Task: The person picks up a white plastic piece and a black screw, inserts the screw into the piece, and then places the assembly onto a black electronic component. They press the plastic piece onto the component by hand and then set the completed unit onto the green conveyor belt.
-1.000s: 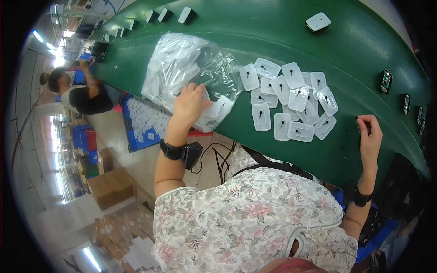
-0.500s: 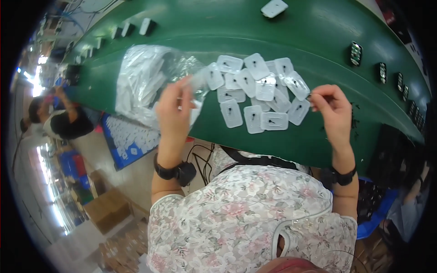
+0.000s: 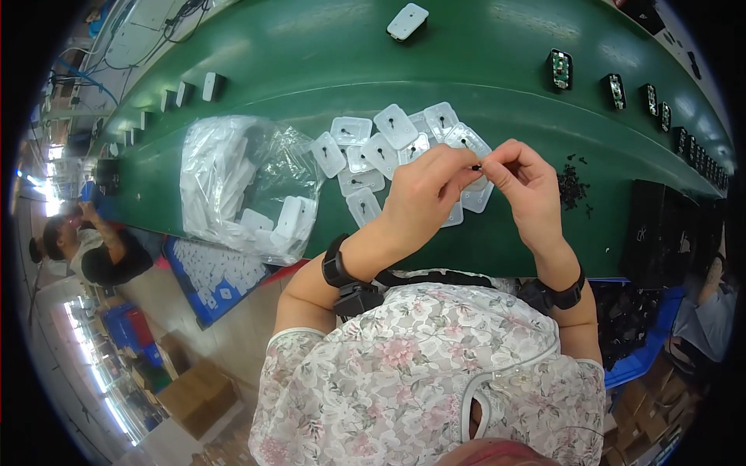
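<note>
Gripping a small black part (image 3: pixel 476 167), the right hand (image 3: pixel 530 193) should align it gently; of the left hand (image 3: pixel 420 193), I cannot tell the grip.

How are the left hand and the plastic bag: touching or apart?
Apart. The head view shows green tabletop between the left hand and the plastic bag.
</note>
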Tool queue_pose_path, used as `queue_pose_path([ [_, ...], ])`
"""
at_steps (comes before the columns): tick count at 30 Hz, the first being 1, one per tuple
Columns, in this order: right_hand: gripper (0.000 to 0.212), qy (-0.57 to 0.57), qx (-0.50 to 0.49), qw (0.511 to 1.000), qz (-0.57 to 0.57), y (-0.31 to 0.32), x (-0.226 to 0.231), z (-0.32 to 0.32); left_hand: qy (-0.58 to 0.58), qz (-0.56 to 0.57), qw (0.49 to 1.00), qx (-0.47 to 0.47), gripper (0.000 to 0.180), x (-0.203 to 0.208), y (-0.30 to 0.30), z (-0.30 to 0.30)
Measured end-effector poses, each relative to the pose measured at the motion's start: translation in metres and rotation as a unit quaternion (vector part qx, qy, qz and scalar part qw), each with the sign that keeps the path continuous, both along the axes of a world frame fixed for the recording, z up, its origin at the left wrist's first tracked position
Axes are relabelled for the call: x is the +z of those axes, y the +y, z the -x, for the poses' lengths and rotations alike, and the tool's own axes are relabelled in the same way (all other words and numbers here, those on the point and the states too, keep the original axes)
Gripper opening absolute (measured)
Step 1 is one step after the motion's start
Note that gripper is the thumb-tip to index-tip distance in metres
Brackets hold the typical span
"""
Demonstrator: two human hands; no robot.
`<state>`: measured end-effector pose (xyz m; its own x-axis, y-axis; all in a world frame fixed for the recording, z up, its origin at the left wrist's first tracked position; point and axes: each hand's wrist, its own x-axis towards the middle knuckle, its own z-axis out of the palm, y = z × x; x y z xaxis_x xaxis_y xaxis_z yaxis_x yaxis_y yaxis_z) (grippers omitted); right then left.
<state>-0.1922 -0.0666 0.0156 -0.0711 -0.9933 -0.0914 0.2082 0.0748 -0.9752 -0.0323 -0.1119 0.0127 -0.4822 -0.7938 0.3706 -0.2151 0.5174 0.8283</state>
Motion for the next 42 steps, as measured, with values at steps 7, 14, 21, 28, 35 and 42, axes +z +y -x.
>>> queue_pose_path([
  [7,0.010,0.306,-0.029,0.933,0.188,0.002,0.006,0.002,0.060,-0.286,0.956,0.001,0.003,0.009,0.003,-0.002],
  [14,0.018,0.476,-0.091,0.804,0.344,0.002,0.006,-0.002,0.121,-0.315,0.940,-0.043,0.012,0.004,0.005,-0.004],
  [21,0.009,0.374,-0.097,0.895,0.221,0.007,-0.003,-0.004,0.174,-0.323,0.928,-0.069,0.039,0.006,0.008,-0.001],
  [28,0.010,0.283,-0.123,0.937,0.162,0.006,-0.004,-0.012,0.174,-0.276,0.943,-0.059,0.035,0.002,0.011,0.001],
  [35,0.009,0.345,-0.118,0.912,0.185,0.007,-0.004,-0.016,0.107,-0.189,0.976,-0.025,0.028,-0.005,0.012,-0.001],
  [42,0.015,0.233,-0.114,0.956,0.136,0.012,-0.009,-0.009,0.175,-0.242,0.954,-0.035,0.022,-0.004,0.011,-0.002],
])
